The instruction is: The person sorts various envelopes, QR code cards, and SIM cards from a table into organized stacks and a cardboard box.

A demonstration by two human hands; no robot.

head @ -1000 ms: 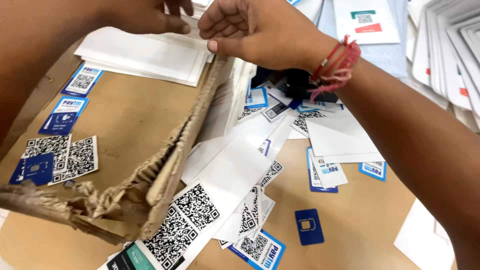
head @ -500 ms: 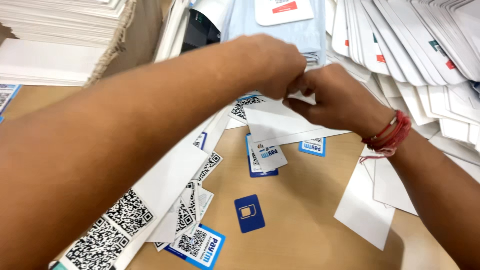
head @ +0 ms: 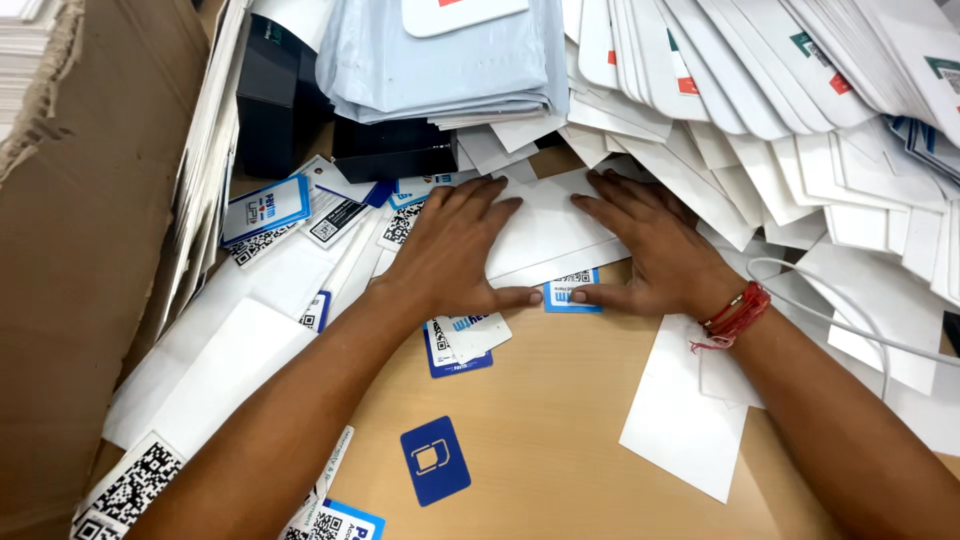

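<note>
My left hand [head: 452, 245] and my right hand [head: 650, 250] both lie flat, fingers spread, on a white envelope [head: 545, 222] in the middle of the wooden table [head: 560, 420]. The thumbs point toward each other along the envelope's near edge. A red thread band [head: 735, 312] circles my right wrist. Under the envelope's near edge a small blue-and-white code card [head: 572, 290] peeks out. Another code card [head: 460, 345] lies just below my left hand.
A torn cardboard flap [head: 80, 250] rises on the left. Black boxes [head: 390, 150] and a stack of pale blue pouches [head: 440, 60] stand behind. White envelopes [head: 800, 110] fan across the right. A blue card with a chip symbol [head: 435, 460] and a white cable [head: 850, 320] lie nearby.
My hands have come down from pinching something in the air to lying flat on the envelope. The camera has tilted, so the cardboard flap now fills the left.
</note>
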